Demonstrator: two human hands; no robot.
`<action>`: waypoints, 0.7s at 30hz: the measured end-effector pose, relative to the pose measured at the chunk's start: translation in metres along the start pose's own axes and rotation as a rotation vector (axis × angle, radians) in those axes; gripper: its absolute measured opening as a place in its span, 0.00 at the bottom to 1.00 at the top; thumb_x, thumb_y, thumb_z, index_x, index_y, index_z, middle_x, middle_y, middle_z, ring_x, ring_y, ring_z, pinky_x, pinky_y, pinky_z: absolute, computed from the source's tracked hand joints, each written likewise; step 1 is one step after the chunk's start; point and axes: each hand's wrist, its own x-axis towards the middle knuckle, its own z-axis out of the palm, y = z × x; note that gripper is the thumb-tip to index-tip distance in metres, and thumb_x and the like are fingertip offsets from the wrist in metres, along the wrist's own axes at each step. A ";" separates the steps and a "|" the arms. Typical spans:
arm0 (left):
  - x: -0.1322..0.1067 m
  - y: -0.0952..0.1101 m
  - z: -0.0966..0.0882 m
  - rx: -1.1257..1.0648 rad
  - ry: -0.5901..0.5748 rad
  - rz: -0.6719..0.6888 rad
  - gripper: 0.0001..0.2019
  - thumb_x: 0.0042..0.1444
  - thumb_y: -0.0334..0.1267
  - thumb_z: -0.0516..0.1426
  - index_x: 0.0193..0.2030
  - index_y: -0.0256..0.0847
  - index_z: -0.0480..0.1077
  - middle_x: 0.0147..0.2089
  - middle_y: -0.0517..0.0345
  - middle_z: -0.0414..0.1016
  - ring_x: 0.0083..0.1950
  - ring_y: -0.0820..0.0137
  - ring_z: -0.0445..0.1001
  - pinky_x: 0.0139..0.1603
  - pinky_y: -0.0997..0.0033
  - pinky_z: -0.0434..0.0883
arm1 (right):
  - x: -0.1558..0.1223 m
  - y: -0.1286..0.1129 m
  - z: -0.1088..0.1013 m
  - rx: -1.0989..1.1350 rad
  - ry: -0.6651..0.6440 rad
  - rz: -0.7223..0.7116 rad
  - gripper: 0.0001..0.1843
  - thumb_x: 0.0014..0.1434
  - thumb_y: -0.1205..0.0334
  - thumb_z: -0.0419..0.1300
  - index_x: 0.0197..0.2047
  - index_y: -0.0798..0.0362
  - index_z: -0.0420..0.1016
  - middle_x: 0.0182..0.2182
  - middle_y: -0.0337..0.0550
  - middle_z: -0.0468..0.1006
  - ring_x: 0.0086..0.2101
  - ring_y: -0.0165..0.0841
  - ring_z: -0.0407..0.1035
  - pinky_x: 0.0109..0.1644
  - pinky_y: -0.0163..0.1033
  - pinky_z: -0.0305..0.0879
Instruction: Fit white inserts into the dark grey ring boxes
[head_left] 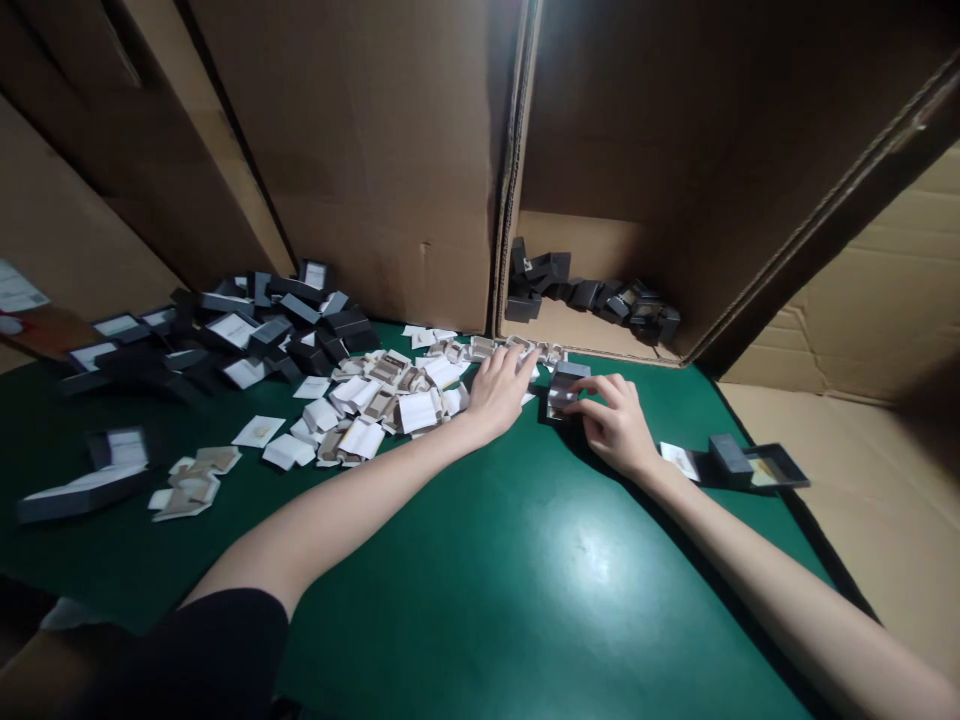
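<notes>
My left hand reaches forward over a heap of white and beige folded paper inserts on the green table, fingers curled down onto the far pieces. My right hand rests beside it with fingers bent around a small dark grey box whose open top shows a pale insert. The two hands are close together near the table's far edge.
A pile of dark grey box halves lies at the left rear. More dark boxes sit inside an open cardboard carton behind the hands. An open box with a lid lies to the right. Cardboard walls surround the table.
</notes>
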 end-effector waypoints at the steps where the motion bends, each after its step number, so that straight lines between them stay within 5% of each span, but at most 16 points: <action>1: 0.000 0.001 -0.002 0.014 -0.010 -0.010 0.31 0.53 0.20 0.48 0.65 0.34 0.54 0.64 0.44 0.58 0.62 0.55 0.58 0.59 0.55 0.63 | 0.000 0.002 0.000 0.030 0.016 -0.006 0.17 0.49 0.81 0.53 0.33 0.51 0.75 0.41 0.44 0.73 0.40 0.37 0.62 0.40 0.43 0.56; 7: 0.010 -0.017 -0.021 -0.071 -0.180 -0.063 0.26 0.54 0.25 0.51 0.61 0.39 0.61 0.64 0.45 0.57 0.62 0.51 0.56 0.57 0.53 0.64 | -0.002 0.007 0.000 0.129 0.041 0.002 0.18 0.48 0.81 0.52 0.32 0.50 0.75 0.39 0.43 0.72 0.39 0.36 0.62 0.40 0.44 0.57; 13: 0.023 -0.043 -0.040 -0.279 -0.388 0.120 0.18 0.54 0.36 0.58 0.53 0.35 0.68 0.53 0.45 0.68 0.55 0.58 0.66 0.54 0.63 0.65 | -0.001 0.005 -0.001 0.148 0.026 -0.010 0.17 0.49 0.81 0.52 0.31 0.50 0.75 0.40 0.44 0.72 0.41 0.38 0.62 0.41 0.45 0.58; 21: 0.024 -0.044 -0.042 -0.184 -0.289 0.207 0.03 0.46 0.33 0.58 0.28 0.38 0.73 0.30 0.53 0.72 0.35 0.63 0.70 0.39 0.67 0.66 | -0.001 0.005 -0.002 0.150 0.015 0.000 0.17 0.51 0.79 0.51 0.32 0.50 0.75 0.40 0.44 0.73 0.40 0.37 0.63 0.41 0.45 0.59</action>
